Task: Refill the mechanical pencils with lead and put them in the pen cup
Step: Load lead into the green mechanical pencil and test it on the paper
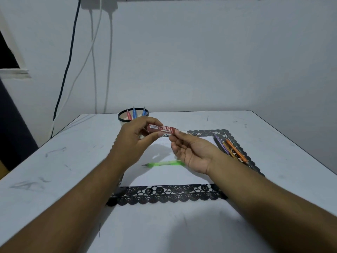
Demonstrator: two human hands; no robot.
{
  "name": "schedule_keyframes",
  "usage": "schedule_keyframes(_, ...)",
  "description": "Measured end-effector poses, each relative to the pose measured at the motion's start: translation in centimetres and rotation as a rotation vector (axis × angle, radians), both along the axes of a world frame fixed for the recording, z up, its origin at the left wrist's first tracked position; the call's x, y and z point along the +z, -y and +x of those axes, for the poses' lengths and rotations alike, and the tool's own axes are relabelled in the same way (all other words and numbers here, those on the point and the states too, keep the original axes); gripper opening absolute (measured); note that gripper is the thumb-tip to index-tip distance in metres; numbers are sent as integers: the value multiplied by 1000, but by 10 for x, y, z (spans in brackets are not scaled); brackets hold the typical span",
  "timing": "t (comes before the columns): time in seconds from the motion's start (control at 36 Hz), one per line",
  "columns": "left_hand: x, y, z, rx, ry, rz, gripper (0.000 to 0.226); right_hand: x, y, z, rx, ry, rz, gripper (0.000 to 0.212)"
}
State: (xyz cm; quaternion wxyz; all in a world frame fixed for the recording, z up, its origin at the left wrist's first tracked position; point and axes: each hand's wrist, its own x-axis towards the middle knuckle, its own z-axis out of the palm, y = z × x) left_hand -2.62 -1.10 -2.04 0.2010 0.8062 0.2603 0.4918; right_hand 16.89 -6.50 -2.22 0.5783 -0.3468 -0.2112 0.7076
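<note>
The head view is filled mostly by one white table (54, 161), scuffed with grey marks, set against a pale wall down which three cables (94, 70) are hung, one dark and two white. On the table one black lace-edged placemat (169, 195) is laid, and one white sheet of paper (164, 178) is spread over its middle. Two bare forearms are stretched forward over the mat. One red lead case (161, 129), printed with "2B", is held level above the paper between both hands: its left end is gripped by the left hand (133, 141) with curled fingers and thumb, and its right end is pinched by the fingertips of the right hand (191, 152), whose palm is turned up with the other fingers loosely bent. One black mesh pen cup (133, 116) is stood at the far edge of the table behind the left hand, and three pencils are seen upright in it, one red and two blue. One green mechanical pencil (164, 163) is laid flat on the paper beneath the hands, its tip pointed left. A small cluster of pencils (229, 148) is laid on the mat's right border, among which one orange, one purple and one dark barrel can be counted; the rest cannot be told apart.
</note>
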Motion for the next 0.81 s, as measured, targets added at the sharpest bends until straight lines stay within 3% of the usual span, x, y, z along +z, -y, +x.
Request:
schedule_keyframes(0.11, 0, 0, 1, 46, -56, 76, 18, -1, -1, 0, -34, 18, -12, 9)
schedule_keyframes(0.28, -5, -6, -2, 64, -19, -28, 17, 1, -1, 2, -71, 46, 20, 8)
schedule_keyframes(0.42, -10, -13, -5, 102, -77, -56, 23, 0, -2, 8, -140, 247, 156, 11)
schedule_keyframes(0.61, -15, -9, 3, 195, -354, -52, 24, 2, -1, 13, -291, 614, 369, 10)
schedule_keyframes(0.81, -18, -6, 6, 224, -424, -79, 26, 0, -2, 10, -346, 729, 486, 7)
